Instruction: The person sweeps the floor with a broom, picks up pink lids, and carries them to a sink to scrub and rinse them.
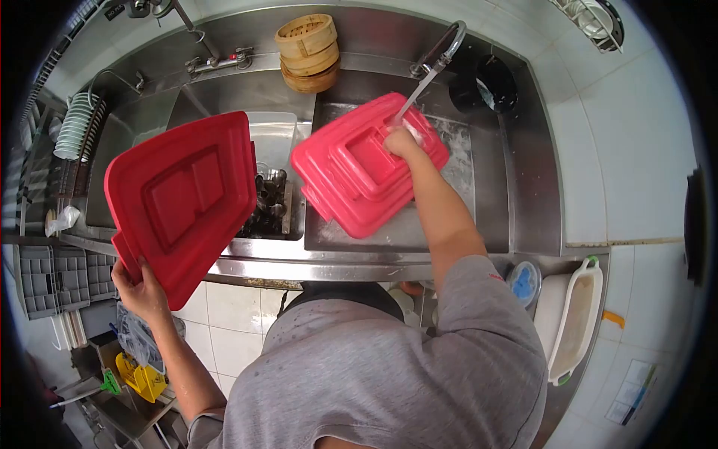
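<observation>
My left hand is clamped on the lower corner of one red lid, holding it up off the left sink basin, tilted, its long axis running from my hand up and away to the right. Farther out, my right hand presses closed on the second red lid, which lies slanted in the right basin with its long axis from lower left toward the upper right. Water from the faucet lands right by my fingers. To do this well, I judge I should keep the lid tilted so the water sheets off, and grip both firmly, since they look slippery. Bamboo steamers sit beyond.
</observation>
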Tool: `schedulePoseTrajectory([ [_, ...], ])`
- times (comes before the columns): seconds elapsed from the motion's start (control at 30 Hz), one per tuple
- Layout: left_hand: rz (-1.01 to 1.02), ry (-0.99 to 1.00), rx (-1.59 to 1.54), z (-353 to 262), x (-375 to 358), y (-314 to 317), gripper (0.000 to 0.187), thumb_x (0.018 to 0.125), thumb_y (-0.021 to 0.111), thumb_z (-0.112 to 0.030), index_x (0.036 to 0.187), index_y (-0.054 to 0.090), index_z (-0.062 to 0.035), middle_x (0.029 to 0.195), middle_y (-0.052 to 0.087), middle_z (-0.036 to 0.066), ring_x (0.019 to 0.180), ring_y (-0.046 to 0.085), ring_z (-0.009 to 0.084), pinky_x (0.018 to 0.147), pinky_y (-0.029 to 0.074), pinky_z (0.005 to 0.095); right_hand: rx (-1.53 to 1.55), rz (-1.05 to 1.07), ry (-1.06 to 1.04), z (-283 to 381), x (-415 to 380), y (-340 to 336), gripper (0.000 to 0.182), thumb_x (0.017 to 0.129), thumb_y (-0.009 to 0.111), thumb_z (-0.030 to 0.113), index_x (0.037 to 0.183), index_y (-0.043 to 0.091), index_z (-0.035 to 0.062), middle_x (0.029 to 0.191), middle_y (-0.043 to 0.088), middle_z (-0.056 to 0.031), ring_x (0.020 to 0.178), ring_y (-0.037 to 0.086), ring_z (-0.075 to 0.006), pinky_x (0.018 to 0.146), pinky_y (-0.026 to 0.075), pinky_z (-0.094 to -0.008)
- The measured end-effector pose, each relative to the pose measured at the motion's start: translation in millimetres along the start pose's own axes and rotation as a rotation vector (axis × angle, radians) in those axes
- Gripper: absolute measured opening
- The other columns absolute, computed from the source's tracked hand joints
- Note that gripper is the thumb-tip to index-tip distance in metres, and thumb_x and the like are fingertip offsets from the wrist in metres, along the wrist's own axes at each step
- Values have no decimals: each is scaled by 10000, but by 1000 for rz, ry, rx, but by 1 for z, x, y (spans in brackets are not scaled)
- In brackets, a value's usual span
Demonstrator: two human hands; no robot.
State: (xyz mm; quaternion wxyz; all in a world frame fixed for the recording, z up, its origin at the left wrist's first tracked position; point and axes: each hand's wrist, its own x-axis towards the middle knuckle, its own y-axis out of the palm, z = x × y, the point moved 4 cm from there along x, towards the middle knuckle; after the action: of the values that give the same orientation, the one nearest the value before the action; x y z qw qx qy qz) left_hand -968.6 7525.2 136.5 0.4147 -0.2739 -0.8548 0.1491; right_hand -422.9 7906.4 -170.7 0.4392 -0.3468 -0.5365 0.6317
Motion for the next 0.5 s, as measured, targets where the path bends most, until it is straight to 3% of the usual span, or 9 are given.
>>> schedulePoseTrajectory([
  [0.1, -43, 14, 46, -15, -12, 1, 274, 855, 640, -60, 1086, 523, 31, 1009, 601, 97, 912, 571, 149, 838, 455, 264, 181, 158, 310, 69, -28, -108, 269, 809, 489, 166, 967, 685, 70, 1076, 643, -151, 1025, 613, -297, 893, 464, -419],
  [0.13, -53, 10, 23, -21, -16, 2, 268, 850, 640, -47, 1081, 528, 29, 996, 595, 94, 909, 566, 152, 837, 451, 263, 100, 121, 275, 74, -31, -112, 249, 810, 503, 156, 950, 689, 68, 1017, 662, -154, 977, 632, -292, 856, 479, -428],
  [0.17, -63, 5, 1, -26, -21, 1, 263, 845, 640, -35, 1077, 532, 27, 983, 589, 92, 906, 561, 154, 836, 447, 262, 105, 127, 262, 74, -34, -109, 249, 810, 503, 156, 950, 689, 68, 1017, 662, -154, 977, 632, -292, 856, 479, -428],
  [0.23, -66, -13, 40, -37, -31, 0, 257, 846, 638, -33, 1071, 532, 28, 986, 590, 95, 906, 563, 156, 837, 447, 263, -255, 266, 113, 72, -38, -98, 244, 806, 506, 152, 941, 694, 75, 972, 673, -153, 966, 639, -282, 841, 483, -440],
  [0.43, -103, -61, 42, -59, -54, 4, 253, 849, 632, -30, 1071, 526, 31, 992, 589, 100, 896, 564, 156, 825, 448, 260, -262, 96, -79, 4, -74, -1, 226, 818, 485, 113, 867, 705, 97, 923, 678, -155, 891, 654, -289, 761, 508, -431],
  [0.5, -118, -55, 45, -64, -61, 6, 259, 849, 631, -31, 1077, 524, 32, 989, 589, 98, 893, 563, 153, 818, 450, 258, -241, 22, -93, 0, -62, 0, 227, 825, 480, 112, 864, 704, 96, 926, 676, -161, 885, 653, -292, 745, 511, -429],
])
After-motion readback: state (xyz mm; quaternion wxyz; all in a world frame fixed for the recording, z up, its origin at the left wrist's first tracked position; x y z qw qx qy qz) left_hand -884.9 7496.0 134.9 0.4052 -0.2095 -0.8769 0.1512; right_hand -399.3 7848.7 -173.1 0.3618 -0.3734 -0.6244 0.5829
